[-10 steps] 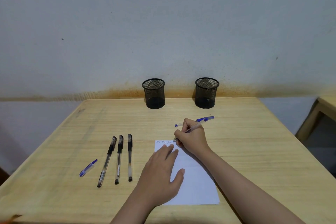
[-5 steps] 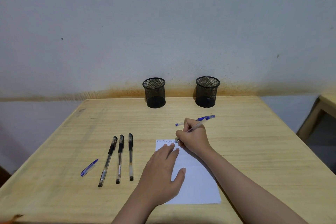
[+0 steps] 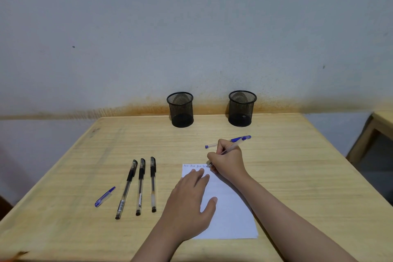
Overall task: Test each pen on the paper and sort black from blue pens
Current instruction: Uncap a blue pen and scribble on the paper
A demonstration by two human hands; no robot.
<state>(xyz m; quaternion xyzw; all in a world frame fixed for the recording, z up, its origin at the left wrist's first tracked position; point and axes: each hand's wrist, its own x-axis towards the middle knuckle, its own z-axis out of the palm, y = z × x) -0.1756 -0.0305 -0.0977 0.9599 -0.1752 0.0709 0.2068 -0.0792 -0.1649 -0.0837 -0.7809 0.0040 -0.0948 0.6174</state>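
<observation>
Blue pen cap (image 3: 105, 197) far left on wooden table (image 3: 297, 176); three capped black pens (image 3: 140, 186) alongside. Left hand (image 3: 191, 204) flat, fingers straight, pressing white paper (image 3: 231, 215). Right hand (image 3: 228, 161) gripping blue pen (image 3: 235, 145), tip at paper's top edge. Second blue pen (image 3: 212, 145) just behind. Mesh pen cups (image 3: 242, 108) at back.

Left hand (image 3: 191, 204) lies flat at lower centre, fingers straight, thumb spread. Right hand (image 3: 228, 161), just above it, is curled in a writing grip.
</observation>
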